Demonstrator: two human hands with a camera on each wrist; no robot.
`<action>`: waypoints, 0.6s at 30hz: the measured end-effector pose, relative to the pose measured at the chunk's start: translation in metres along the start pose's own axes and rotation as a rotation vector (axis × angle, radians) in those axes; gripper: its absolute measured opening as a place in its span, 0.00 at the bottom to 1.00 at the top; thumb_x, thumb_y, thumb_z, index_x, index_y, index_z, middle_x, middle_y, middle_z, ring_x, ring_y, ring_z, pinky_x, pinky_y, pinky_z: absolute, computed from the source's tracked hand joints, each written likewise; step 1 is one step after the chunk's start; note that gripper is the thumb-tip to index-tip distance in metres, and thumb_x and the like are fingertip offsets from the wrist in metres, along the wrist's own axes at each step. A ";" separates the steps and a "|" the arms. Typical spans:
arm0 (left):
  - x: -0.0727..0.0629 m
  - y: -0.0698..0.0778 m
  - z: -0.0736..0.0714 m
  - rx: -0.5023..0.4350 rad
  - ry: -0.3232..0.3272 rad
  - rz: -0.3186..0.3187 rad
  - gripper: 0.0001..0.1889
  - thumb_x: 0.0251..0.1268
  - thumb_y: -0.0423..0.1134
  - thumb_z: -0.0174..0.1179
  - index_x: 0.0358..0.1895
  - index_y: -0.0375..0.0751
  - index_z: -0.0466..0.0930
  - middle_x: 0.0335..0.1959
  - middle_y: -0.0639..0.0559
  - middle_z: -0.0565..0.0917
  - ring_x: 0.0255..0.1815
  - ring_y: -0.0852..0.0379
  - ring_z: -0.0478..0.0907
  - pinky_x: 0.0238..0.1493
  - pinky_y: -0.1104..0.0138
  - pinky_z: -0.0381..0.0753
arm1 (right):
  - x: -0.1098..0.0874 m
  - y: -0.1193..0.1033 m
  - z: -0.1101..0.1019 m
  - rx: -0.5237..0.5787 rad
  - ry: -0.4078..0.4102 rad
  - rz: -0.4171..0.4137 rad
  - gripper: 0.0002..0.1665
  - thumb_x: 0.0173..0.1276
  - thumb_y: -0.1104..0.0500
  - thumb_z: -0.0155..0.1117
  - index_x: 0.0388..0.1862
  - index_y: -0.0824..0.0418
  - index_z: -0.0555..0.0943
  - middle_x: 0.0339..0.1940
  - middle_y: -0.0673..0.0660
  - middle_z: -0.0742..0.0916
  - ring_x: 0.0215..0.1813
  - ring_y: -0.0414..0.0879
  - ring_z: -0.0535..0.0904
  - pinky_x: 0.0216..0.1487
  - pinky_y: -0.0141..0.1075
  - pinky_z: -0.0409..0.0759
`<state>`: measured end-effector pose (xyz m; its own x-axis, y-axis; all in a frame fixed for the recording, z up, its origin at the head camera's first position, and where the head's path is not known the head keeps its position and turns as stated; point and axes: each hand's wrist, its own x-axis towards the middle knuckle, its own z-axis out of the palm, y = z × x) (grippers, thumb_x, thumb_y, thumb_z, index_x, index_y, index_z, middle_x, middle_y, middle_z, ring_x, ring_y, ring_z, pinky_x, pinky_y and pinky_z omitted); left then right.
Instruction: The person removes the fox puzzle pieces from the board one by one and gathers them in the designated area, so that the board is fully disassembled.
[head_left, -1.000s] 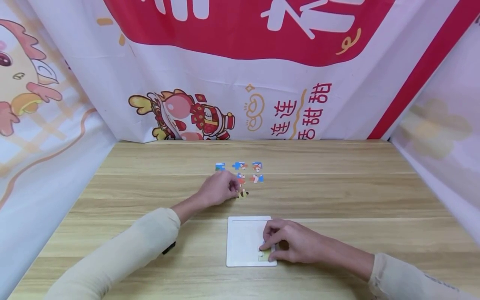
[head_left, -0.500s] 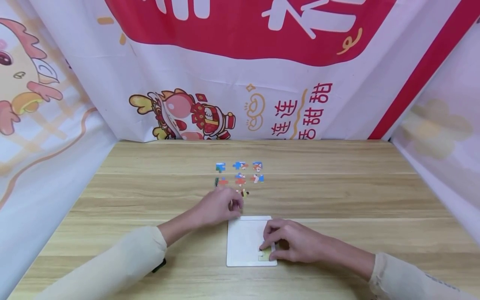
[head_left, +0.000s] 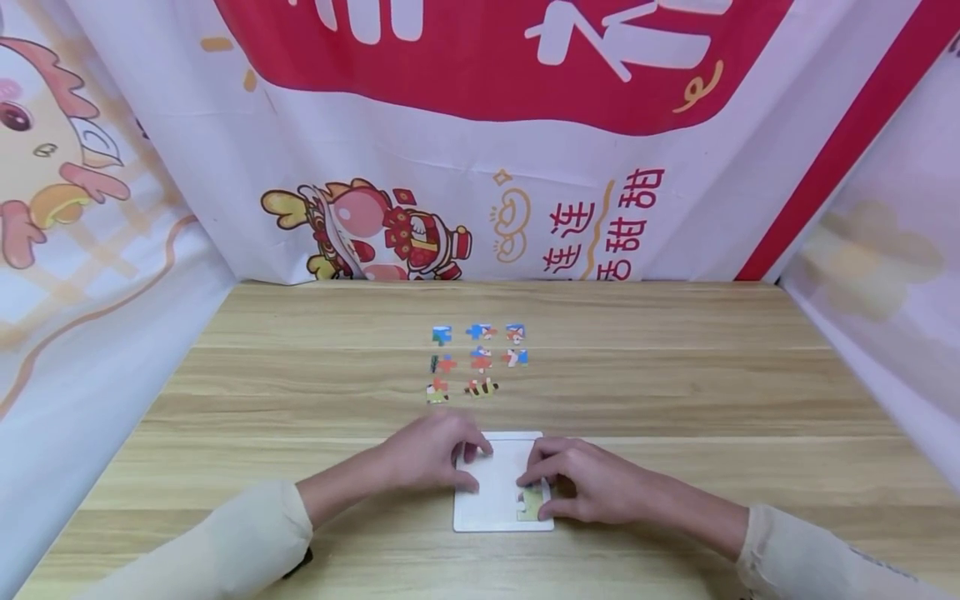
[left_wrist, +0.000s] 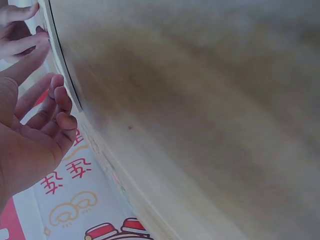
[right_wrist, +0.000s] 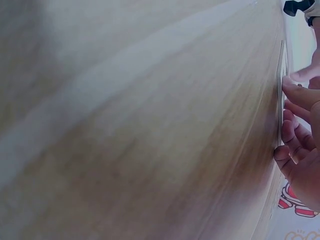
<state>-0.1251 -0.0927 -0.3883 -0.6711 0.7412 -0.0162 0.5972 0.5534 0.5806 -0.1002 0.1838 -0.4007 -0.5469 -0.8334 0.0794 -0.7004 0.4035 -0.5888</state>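
Note:
In the head view a white square puzzle tray (head_left: 491,500) lies on the table. A green-and-yellow jigsaw piece (head_left: 531,503) sits in its near right corner. My right hand (head_left: 592,482) holds that piece, thumb by the tray's right rim and forefinger at the piece's far side. My left hand (head_left: 431,450) is over the tray's left edge, thumb and forefinger spread with nothing seen between them. The left wrist view shows the left hand (left_wrist: 37,125) with loosely bent fingers beside the tray's edge. In the right wrist view, the right hand (right_wrist: 302,135) hides the piece.
Beyond the tray lie several loose jigsaw pieces in rows, among them a striped piece (head_left: 481,388), a fox-face piece (head_left: 514,333) and a red-and-green piece (head_left: 437,392). A printed cloth (head_left: 480,150) hangs behind the wooden table (head_left: 675,367).
My left hand has come back from the loose pieces to the tray's left edge, its fingers spreading. The right hand has stayed almost still, showing slightly more of the piece.

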 end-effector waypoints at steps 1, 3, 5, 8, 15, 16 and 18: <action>-0.002 0.000 0.001 0.017 -0.001 0.004 0.20 0.51 0.39 0.81 0.47 0.38 0.90 0.30 0.58 0.80 0.30 0.64 0.72 0.35 0.72 0.75 | 0.000 0.000 0.000 -0.001 -0.001 -0.001 0.19 0.64 0.57 0.78 0.53 0.60 0.89 0.44 0.45 0.82 0.41 0.34 0.74 0.44 0.26 0.78; -0.004 0.001 0.002 0.049 -0.007 0.007 0.23 0.50 0.42 0.82 0.49 0.38 0.90 0.31 0.59 0.79 0.31 0.63 0.71 0.36 0.72 0.73 | 0.000 -0.001 0.000 0.001 -0.003 -0.003 0.18 0.64 0.57 0.78 0.53 0.59 0.89 0.44 0.45 0.81 0.41 0.34 0.74 0.44 0.26 0.78; -0.006 0.002 0.003 0.066 -0.016 0.005 0.24 0.50 0.43 0.82 0.51 0.38 0.90 0.32 0.59 0.78 0.32 0.63 0.70 0.37 0.72 0.73 | 0.000 -0.001 0.000 0.003 -0.005 -0.009 0.18 0.65 0.57 0.78 0.53 0.59 0.89 0.44 0.45 0.81 0.41 0.34 0.74 0.43 0.26 0.77; -0.006 0.003 0.005 0.079 -0.029 -0.009 0.27 0.50 0.45 0.82 0.54 0.38 0.89 0.33 0.59 0.77 0.33 0.64 0.68 0.36 0.73 0.73 | 0.001 -0.001 0.000 0.005 -0.009 -0.011 0.18 0.65 0.57 0.78 0.53 0.60 0.89 0.44 0.45 0.81 0.40 0.34 0.74 0.43 0.26 0.77; -0.007 0.003 0.005 0.091 -0.031 -0.032 0.28 0.50 0.46 0.82 0.56 0.39 0.88 0.33 0.59 0.74 0.33 0.65 0.67 0.35 0.73 0.73 | 0.001 -0.001 -0.001 0.008 -0.019 0.005 0.18 0.65 0.57 0.78 0.53 0.59 0.89 0.44 0.45 0.81 0.40 0.33 0.74 0.42 0.26 0.77; -0.007 0.003 0.005 0.091 -0.032 -0.031 0.28 0.50 0.46 0.82 0.56 0.39 0.88 0.33 0.60 0.74 0.33 0.65 0.67 0.35 0.73 0.73 | 0.001 -0.001 -0.001 0.008 -0.019 0.005 0.18 0.65 0.57 0.78 0.53 0.59 0.89 0.44 0.44 0.81 0.40 0.33 0.74 0.42 0.26 0.77; -0.008 0.003 0.005 0.092 -0.031 -0.028 0.28 0.50 0.46 0.82 0.56 0.39 0.88 0.33 0.60 0.74 0.33 0.65 0.67 0.35 0.73 0.73 | 0.002 -0.002 -0.001 0.012 -0.019 0.008 0.17 0.65 0.57 0.78 0.52 0.59 0.89 0.44 0.44 0.81 0.40 0.33 0.74 0.41 0.25 0.77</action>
<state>-0.1163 -0.0949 -0.3904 -0.6750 0.7355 -0.0576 0.6170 0.6056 0.5026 -0.1003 0.1821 -0.3986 -0.5439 -0.8370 0.0596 -0.6905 0.4060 -0.5987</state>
